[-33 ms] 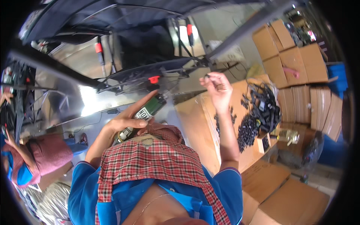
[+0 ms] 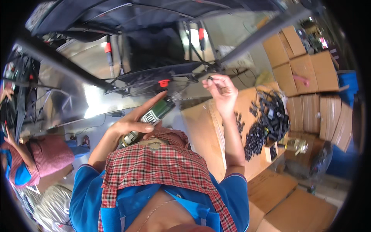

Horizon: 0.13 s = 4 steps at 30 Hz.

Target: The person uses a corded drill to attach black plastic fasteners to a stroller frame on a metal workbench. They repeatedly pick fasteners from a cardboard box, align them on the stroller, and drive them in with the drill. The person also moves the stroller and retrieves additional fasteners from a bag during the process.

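My left hand (image 2: 137, 118) is wrapped round a green-and-black electric screwdriver (image 2: 159, 110), held slanting in front of my apron. Its index finger lies stretched along the tool's body, and the nose points up and to the right. My right hand (image 2: 222, 88) is raised over the far edge of the work table, pinching a small black part (image 2: 210, 78) between thumb and fingertips. Beyond both hands stands a black tubular frame with dark fabric (image 2: 154, 48). A red piece (image 2: 164, 83) shows on it just past the screwdriver.
On the brown table (image 2: 201, 125) at my right lie a heap of small black parts (image 2: 255, 141), black straps (image 2: 274, 116) and a small box (image 2: 271, 151). Cardboard boxes (image 2: 305, 69) are stacked farther right. Another person (image 2: 42, 158) works at the far left.
My right hand has shifted slightly left with the small black part still pinched. The frame appears a little farther right and lower in view. My left hand keeps its grip on the screwdriver.
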Available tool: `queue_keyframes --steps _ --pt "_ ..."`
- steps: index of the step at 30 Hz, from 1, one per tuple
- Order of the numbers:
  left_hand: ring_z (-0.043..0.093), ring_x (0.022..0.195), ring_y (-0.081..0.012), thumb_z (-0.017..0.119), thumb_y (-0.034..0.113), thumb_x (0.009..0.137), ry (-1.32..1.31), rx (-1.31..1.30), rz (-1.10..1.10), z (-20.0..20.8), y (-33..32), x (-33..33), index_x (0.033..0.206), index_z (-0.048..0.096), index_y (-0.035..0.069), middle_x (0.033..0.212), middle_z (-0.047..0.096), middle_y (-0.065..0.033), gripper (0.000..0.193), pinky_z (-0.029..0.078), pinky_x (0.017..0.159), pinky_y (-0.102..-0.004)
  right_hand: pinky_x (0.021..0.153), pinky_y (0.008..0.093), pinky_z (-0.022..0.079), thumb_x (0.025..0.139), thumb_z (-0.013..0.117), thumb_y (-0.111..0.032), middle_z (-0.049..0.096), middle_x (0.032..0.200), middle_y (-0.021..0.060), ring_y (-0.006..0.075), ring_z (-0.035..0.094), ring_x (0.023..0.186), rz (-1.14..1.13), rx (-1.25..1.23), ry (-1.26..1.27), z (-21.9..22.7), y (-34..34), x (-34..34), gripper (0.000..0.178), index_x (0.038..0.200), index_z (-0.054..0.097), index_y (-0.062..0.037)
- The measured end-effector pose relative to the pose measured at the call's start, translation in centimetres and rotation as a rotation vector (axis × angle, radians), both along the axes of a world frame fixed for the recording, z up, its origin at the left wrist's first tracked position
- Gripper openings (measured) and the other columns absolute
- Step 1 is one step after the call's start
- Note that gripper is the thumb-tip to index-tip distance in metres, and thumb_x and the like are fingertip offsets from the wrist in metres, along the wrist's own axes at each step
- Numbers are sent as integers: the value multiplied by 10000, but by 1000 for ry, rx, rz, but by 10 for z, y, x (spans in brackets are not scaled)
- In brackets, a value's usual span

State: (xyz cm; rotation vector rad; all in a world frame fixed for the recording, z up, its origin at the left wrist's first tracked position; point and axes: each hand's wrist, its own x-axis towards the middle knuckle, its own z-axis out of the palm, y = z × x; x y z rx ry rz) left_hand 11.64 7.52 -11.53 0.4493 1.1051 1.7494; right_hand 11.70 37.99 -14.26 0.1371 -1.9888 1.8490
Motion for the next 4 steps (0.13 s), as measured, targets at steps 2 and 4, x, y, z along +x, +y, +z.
queue_keyframes --steps 2,4 --pt "550 623 -121 778 206 734 27 38 44 19 -8 -1 1552 84 177 912 566 -69 1074 450 557 -251 769 288 559 882 605 98 705 934 122 153 669 872 80 80 73 14 -34 -19 208 1068 581 8" --pt "556 676 -117 776 182 738 63 46 108 31 -19 2 1554 81 212 929 559 -71 1072 460 593 -248 778 282 554 875 611 104 693 1023 137 168 672 871 146 109 88 17 -58 -37 237 1087 585 3"
